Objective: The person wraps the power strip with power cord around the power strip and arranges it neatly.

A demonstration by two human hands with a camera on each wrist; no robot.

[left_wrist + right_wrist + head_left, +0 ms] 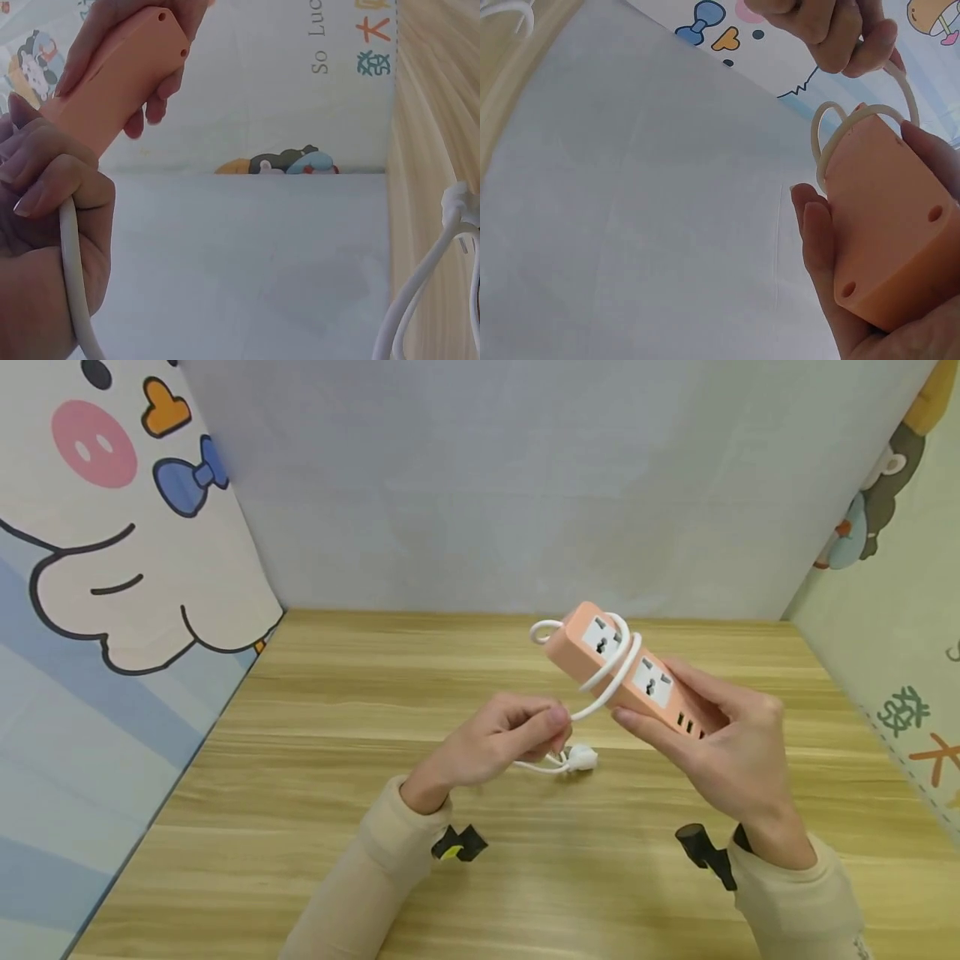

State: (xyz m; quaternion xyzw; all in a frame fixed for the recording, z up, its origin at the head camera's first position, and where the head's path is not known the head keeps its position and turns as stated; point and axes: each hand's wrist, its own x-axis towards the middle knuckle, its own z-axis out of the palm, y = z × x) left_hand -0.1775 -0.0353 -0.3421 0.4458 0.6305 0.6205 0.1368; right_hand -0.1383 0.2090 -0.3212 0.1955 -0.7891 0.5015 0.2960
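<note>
An orange-pink power strip (637, 693) with white sockets and USB ports is held up, tilted, in my right hand (738, 743). The thumb and fingers grip its lower right end from both sides. White cord (628, 664) loops around its upper half, with a small loop sticking out at the top end. My left hand (510, 739) pinches the cord just left of the strip, fingers curled. Below that hand, the white plug (582, 758) hangs or lies close over the table. In the right wrist view the strip's back (892, 202) shows the cord crossing it.
The wooden table (337, 693) spreads beneath both hands. A pale grey panel (495, 485) stands behind it. Cartoon-printed panels flank it on the left (150, 568) and right (885, 610). Black camera mounts (459, 843) sit at both wrists.
</note>
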